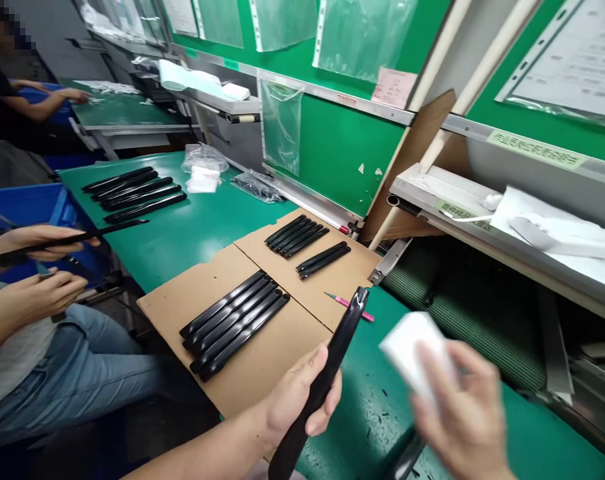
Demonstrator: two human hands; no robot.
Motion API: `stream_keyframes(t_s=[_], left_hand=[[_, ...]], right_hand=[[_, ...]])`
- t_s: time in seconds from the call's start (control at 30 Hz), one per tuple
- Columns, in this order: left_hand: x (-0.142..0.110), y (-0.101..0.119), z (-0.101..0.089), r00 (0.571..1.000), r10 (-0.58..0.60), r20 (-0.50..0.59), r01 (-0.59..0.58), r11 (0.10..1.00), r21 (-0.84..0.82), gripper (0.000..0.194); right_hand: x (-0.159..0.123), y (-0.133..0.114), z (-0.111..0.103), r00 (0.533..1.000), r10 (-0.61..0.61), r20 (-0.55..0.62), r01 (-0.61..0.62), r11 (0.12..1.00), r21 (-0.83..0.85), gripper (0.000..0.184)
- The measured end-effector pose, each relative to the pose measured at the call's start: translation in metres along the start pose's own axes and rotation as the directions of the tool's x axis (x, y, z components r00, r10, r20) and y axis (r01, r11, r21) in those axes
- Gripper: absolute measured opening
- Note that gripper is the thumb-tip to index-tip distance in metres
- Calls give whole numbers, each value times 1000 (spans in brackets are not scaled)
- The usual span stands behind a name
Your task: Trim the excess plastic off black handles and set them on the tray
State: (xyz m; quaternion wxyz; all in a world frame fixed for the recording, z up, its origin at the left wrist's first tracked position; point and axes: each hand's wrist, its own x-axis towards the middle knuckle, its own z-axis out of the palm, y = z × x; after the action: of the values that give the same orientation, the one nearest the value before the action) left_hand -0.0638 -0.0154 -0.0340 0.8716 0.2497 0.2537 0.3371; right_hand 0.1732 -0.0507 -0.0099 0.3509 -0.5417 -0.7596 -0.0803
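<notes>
Head view is looking forward and down along a green-topped workbench (192, 233). The person's left hand (302, 393) is curled firmly around a long, glossy black plastic bar (335, 353), its forearm reaching in from seven o'clock and the bar rising toward twelve o'clock. The right hand (459, 420) is blurred at four o'clock, its fingers partly open and pinching a soft white rectangular pad (412, 350) just beside the bar, not touching it. Rows of matching black bars (235, 327) are lying on flat brown cardboard sheets (292, 340) at eleven o'clock. A slim pink-handled craft knife (347, 305) is resting on the bench near the bar's top. At nine o'clock, a seated co-worker's hand (42, 243) is holding another black bar above a blue plastic crate (27, 213).
</notes>
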Motion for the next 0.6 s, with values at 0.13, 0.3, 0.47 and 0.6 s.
stream_keyframes(t_s=[0.13,0.3,0.47,0.6], left_hand=[[-3,-2,3,994,-104,44,103,994,26,56],[-9,0,1,989,-115,89,118,993,-25,47],[-12,-1,-8,983,-144,111,145,989,-4,64],[-16,-1,-7,987,-130,92,137,988,-75,48]], right_hand=[[6,-33,29,966,-226,124,217,973,84,63],[32,-33,42,997,-76,7,76,995,-61,63],[29,-37,50,979,-178,101,167,980,111,62],[31,-36,54,1000,-26,-10,26,1000,7,56]])
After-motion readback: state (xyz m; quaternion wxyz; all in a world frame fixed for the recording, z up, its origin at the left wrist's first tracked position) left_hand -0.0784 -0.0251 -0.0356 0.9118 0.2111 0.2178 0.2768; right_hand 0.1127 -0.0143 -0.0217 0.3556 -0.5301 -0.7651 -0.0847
